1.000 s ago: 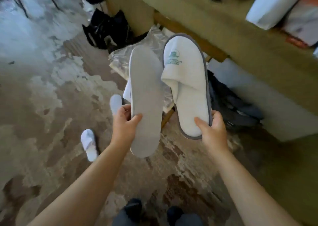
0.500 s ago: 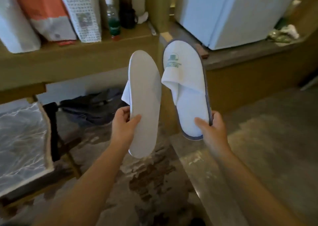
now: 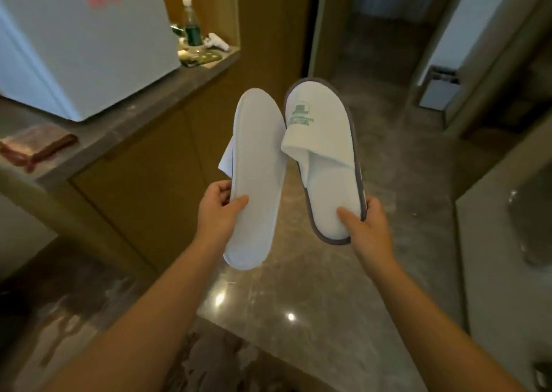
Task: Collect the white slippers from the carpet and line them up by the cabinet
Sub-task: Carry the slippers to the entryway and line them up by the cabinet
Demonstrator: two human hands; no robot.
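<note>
I hold one white slipper in each hand at chest height. My left hand (image 3: 219, 212) grips the left slipper (image 3: 257, 179) near its heel, sole side facing me. My right hand (image 3: 366, 230) grips the right slipper (image 3: 322, 140) at its heel; its open top, grey rim and green logo face me. Both slippers point away from me, toes nearly touching. The wooden cabinet (image 3: 143, 170) stands to the left, its front just beside the left slipper. The patterned carpet's edge (image 3: 209, 364) lies at the bottom.
A white mini fridge (image 3: 83, 42), a folded reddish cloth (image 3: 35, 145) and a green bottle (image 3: 192, 28) sit on the cabinet's stone top. Glossy stone floor (image 3: 313, 296) runs ahead into a dark hallway. A small bin (image 3: 439, 91) stands far right; a counter edge (image 3: 501, 242) is at right.
The view has swung right, from the carpet with other slippers, past the shelf, to the cabinet and hallway. Both hands keep the same grip on the slippers.
</note>
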